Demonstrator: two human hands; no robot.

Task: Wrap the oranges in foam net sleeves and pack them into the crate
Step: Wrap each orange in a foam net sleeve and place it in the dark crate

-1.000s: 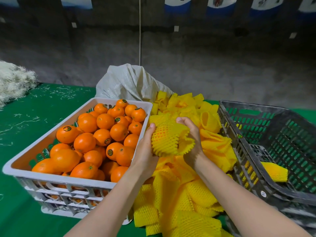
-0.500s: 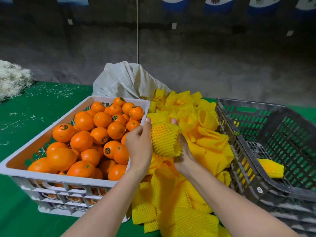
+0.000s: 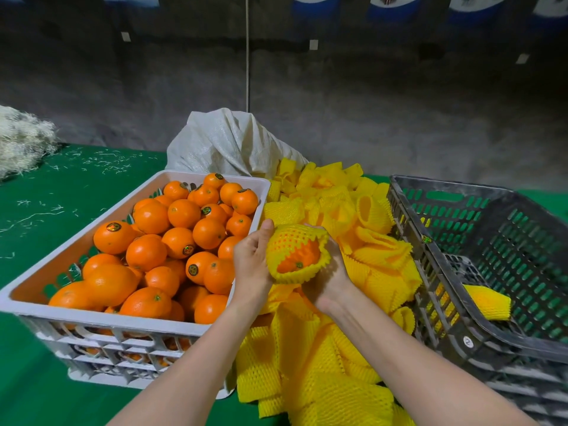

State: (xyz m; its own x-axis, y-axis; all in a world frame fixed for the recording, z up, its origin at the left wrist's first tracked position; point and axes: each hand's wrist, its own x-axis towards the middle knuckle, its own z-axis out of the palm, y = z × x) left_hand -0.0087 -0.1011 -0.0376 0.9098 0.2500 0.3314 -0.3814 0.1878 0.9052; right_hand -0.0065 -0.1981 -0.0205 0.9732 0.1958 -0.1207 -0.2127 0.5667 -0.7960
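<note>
Yellow foam net sleeves (image 3: 319, 373) are heaped nearest, between the white crate (image 3: 101, 319) of bare oranges (image 3: 181, 241) and the dark crate (image 3: 455, 187). Just above the heap, one orange (image 3: 296, 259) is held inside a sleeve (image 3: 285, 241) by both hands. The left hand (image 3: 250, 265) is clasped against its left side and the right hand (image 3: 335, 281) is cupped round it from beneath. The sleeve's open mouth is turned toward the wearer, with its long axis running away from the body. The dark crate lies to the right, so the right hand is judged the nearer for placing. One wrapped orange (image 3: 488, 302) is already lying there. A white sack (image 3: 227, 146) is slumped behind.
</note>
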